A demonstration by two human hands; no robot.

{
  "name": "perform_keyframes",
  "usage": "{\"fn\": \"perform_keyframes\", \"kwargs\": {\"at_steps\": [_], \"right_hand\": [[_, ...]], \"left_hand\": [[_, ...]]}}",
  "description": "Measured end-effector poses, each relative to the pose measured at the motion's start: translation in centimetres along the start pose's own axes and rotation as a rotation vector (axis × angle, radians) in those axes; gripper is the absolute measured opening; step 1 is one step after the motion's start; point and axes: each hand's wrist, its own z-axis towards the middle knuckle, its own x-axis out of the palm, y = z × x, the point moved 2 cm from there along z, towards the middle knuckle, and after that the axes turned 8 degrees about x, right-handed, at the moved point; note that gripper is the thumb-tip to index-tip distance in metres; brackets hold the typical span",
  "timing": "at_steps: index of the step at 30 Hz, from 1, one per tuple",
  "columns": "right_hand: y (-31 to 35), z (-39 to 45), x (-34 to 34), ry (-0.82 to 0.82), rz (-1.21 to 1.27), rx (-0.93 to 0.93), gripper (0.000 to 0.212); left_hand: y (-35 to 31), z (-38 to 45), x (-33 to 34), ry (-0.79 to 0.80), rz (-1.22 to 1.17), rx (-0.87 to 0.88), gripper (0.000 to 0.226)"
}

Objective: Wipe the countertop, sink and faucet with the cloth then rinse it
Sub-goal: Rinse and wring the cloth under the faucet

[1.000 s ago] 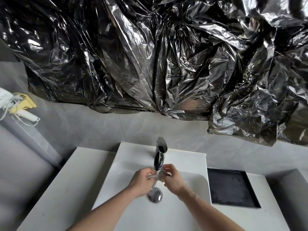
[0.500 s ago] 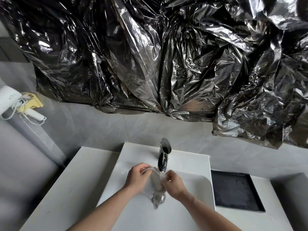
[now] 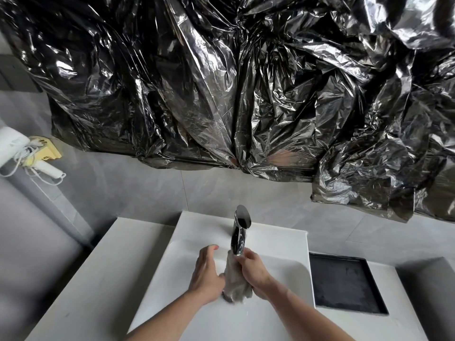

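A wet grey cloth point(image 3: 234, 279) hangs under the spout of the chrome faucet point(image 3: 240, 232) over the white sink point(image 3: 275, 242). My right hand point(image 3: 254, 273) grips the upper part of the cloth just below the spout. To the left of the cloth is my left hand point(image 3: 206, 274), fingers relaxed and spread, its lower fingers against the cloth's left edge. The cloth covers the drain. The white countertop point(image 3: 98, 279) runs on both sides of the sink.
A black square tray recess point(image 3: 344, 284) sits in the counter to the right of the sink. Crumpled black plastic sheeting point(image 3: 234, 82) covers the wall above. A white hair dryer point(image 3: 14, 148) hangs on the left wall.
My left hand has let go of the cloth's top and opened beside it. The cloth now hangs longer under the spout from my right hand alone.
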Motion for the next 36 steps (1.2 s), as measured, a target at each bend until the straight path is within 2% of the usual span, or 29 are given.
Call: {"fn": "perform_keyframes", "kwargs": {"at_steps": [3, 5, 7, 9, 10, 15, 20, 23, 27, 31, 34, 36], "right_hand": [[0.0, -0.5, -0.2, 0.073, 0.115, 0.045, 0.015], [0.0, -0.8, -0.4, 0.189, 0.155, 0.069, 0.024], [0.3, -1.4, -0.8, 0.227, 0.154, 0.077, 0.028], [0.4, -2.0, -1.6, 0.212, 0.121, 0.062, 0.024], [0.2, -2.0, -2.0, 0.188, 0.083, 0.038, 0.023], [-0.2, -2.4, -3.4, 0.097, -0.039, -0.076, 0.029], [-0.2, -3.0, -2.5, 0.14, -0.243, -0.076, 0.019], [-0.4, -2.0, -2.0, 0.062, -0.309, -0.095, 0.016], [-0.3, -1.2, -1.7, -0.063, -0.235, -0.049, 0.021], [-0.4, -0.5, -1.4, -0.122, -0.125, -0.001, 0.015], [-1.0, 0.3, -1.0, -0.117, -0.103, 0.01, 0.018], [-0.6, 0.0, -0.4, -0.128, -0.097, -0.006, 0.025]], "left_hand": [[-0.1, -0.1, 1.1, 0.144, -0.19, -0.027, 0.085], [-0.6, -0.1, 1.4, 0.199, -0.271, -0.01, 0.079], [-1.1, 0.3, 1.3, 0.168, -0.297, 0.004, 0.055], [-1.5, 0.8, 0.8, 0.112, -0.297, -0.012, 0.025], [-1.7, 1.1, 0.4, 0.085, -0.29, -0.015, 0.017], [-2.4, 2.1, -0.3, 0.052, -0.338, -0.059, 0.007], [-3.7, 2.5, -0.6, 0.017, -0.271, 0.021, 0.018], [-4.1, 2.7, -2.0, 0.004, -0.146, 0.043, 0.01], [-3.1, 2.6, -3.3, 0.037, -0.117, 0.043, 0.037], [-2.5, 2.4, -4.5, -0.066, -0.092, 0.068, 0.048], [-4.4, 2.6, -5.9, -0.168, -0.07, 0.156, 0.052], [-6.3, 2.7, -6.7, -0.181, -0.03, 0.249, 0.059]]}}
